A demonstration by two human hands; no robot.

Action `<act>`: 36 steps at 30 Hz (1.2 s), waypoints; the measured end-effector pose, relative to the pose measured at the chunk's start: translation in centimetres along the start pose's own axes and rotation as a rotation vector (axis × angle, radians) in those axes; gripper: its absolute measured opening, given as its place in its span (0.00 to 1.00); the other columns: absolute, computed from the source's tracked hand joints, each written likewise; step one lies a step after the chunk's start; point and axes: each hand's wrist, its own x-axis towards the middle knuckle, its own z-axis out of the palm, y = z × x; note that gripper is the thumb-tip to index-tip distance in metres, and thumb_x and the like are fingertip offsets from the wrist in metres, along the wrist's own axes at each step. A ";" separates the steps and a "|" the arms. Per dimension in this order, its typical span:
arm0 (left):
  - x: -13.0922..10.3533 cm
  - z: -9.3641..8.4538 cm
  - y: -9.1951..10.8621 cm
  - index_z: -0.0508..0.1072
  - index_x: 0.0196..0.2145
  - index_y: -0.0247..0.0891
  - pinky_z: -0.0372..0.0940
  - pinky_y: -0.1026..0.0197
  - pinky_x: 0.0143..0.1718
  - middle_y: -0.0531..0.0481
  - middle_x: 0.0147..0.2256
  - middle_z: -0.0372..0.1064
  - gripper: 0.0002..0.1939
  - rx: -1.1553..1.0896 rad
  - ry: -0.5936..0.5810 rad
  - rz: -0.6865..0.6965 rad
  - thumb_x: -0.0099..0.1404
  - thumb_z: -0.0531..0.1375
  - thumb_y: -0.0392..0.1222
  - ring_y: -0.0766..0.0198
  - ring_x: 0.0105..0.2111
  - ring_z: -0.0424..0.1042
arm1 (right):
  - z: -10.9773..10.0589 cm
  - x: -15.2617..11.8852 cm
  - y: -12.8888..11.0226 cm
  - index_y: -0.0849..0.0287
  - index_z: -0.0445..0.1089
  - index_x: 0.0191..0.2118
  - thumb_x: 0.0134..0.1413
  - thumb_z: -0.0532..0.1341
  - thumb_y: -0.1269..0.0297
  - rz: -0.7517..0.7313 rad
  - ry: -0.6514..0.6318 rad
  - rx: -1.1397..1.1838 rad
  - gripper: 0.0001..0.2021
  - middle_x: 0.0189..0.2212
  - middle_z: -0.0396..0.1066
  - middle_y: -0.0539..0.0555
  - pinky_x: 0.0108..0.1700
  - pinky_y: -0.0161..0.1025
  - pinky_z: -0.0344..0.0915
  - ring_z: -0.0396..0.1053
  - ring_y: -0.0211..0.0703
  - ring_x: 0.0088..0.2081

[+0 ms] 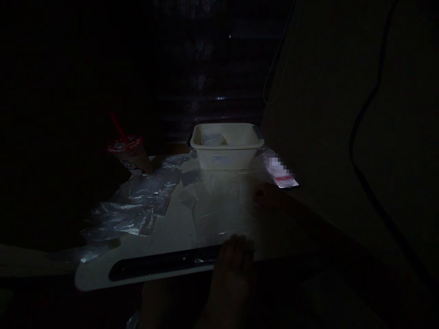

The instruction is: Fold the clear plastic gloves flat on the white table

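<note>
At the near edge of the small white table, my left hand rests with its fingers bunched and bent downward over the dark slot. What lies under its fingertips is hidden. Further right, my right hand is closed, thumb against fingers, at the table's right side; darkness hides what it holds. A clear plastic bag or sheet lies flat on the tabletop between and ahead of the hands. Behind it stands a cream plastic tub with a pale translucent item inside.
Crumpled clear plastic bags spread along the table's left side. A lidded drink cup with a red straw stands at the back left. A lit phone screen glows at right. A dark cable hangs at far right. The scene is very dark.
</note>
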 end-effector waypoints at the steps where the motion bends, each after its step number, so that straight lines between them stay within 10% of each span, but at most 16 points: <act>1: -0.1 0.6 0.1 0.64 0.45 0.35 0.59 0.54 0.45 0.45 0.44 0.65 0.16 0.009 0.029 -0.005 0.59 0.48 0.38 0.57 0.48 0.59 | 0.0 0.0 0.0 0.62 0.67 0.29 0.41 0.54 0.64 0.006 0.016 0.011 0.09 0.28 0.69 0.54 0.25 0.30 0.55 0.65 0.37 0.28; 24: 1.1 0.3 1.2 0.63 0.46 0.38 0.59 0.49 0.43 0.45 0.43 0.64 0.19 -0.028 0.027 -0.148 0.56 0.51 0.44 0.52 0.45 0.59 | -0.5 0.1 -0.6 0.63 0.66 0.25 0.41 0.55 0.66 -0.025 -0.039 -0.012 0.06 0.26 0.69 0.53 0.23 0.30 0.54 0.65 0.37 0.27; 36: 1.5 0.9 1.1 0.69 0.35 0.36 0.56 0.48 0.44 0.46 0.35 0.69 0.12 -0.035 0.301 -0.092 0.55 0.50 0.37 0.57 0.39 0.63 | -1.4 0.2 -2.7 0.61 0.58 0.25 0.38 0.55 0.75 0.026 0.034 0.854 0.05 0.08 0.56 0.41 0.14 0.28 0.51 0.54 0.29 0.10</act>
